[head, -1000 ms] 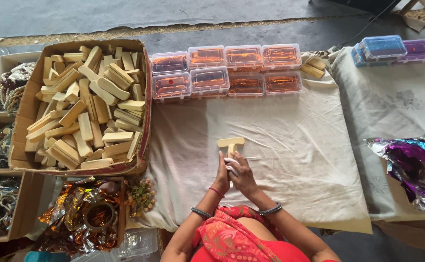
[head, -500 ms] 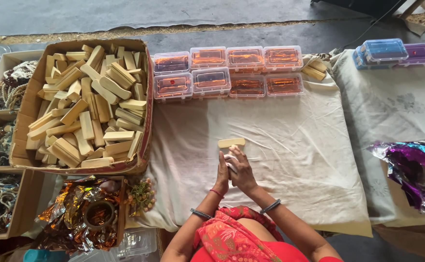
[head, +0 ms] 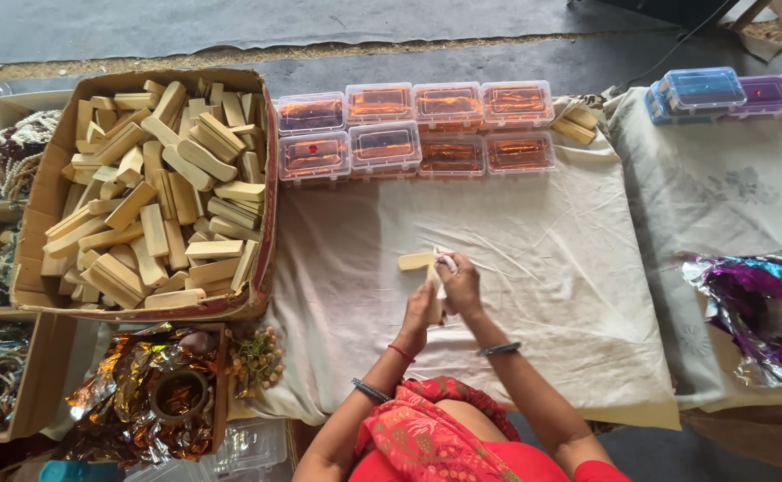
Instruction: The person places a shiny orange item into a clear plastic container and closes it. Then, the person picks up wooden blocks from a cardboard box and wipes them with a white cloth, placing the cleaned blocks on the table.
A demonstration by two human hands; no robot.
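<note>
A pale wooden block (head: 416, 261) is held above the cream cloth (head: 542, 232), well right of the big cardboard box (head: 266, 196) and below the two rows of clear plastic cases (head: 382, 147). The block is gripped near its lower part by the left hand (head: 417, 311), whose grip is closed around a stem that is mostly hidden by the fingers. The right hand (head: 460, 286) is pressed against the block's right end, its grip pinched on a small white scrap (head: 445, 263); what that scrap is cannot be made out. How the block's crosspiece meets the stem is covered by both hands.

The box is seen heaped with similar wooden blocks (head: 159, 196). Left of the box, trays of beads (head: 3, 165) are cut off by the frame edge. Below the box, a tangle of orange foil wrappers (head: 132, 402) is seen, its contents unclear. Right of the cloth, purple foil (head: 757, 303) and blue-lidded cases (head: 703, 89) are partly cropped.

Compared with a second ago, the block's crosspiece is shown shifted to the left of the hands instead of sitting centred above them, and the hands are raised slightly toward the cases.
</note>
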